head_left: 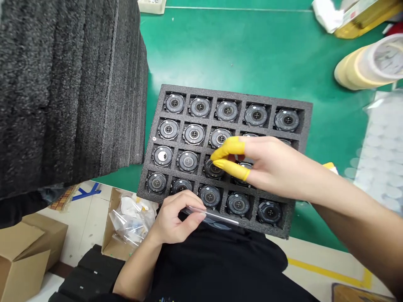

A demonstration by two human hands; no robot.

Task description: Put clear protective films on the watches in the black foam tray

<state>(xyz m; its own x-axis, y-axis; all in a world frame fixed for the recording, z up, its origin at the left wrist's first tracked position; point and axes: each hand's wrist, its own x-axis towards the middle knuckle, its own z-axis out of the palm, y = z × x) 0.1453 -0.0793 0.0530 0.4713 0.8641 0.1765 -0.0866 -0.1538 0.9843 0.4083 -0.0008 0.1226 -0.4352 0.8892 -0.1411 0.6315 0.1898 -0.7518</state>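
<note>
A black foam tray [307,121] holds rows of round watch bodies, each in its own compartment with the sensor side up. My right hand [267,165], with yellow finger cots, reaches over the third row. Its fingertips are pinched together at the edge of a watch body [213,170]; whatever is between them is too small to make out. Below the tray's front edge, my left hand [178,216] pinches a clear plastic sheet [220,217] between thumb and fingers. One watch body [162,156] in the left column has a white round patch at its centre.
Tall stacks of black foam [78,92] rise close on the left. On the green table [252,50] at right are a roll of tape [355,67] and a clear sheet of round white stickers [380,159]. Below left stands a carton of plastic scraps [132,218].
</note>
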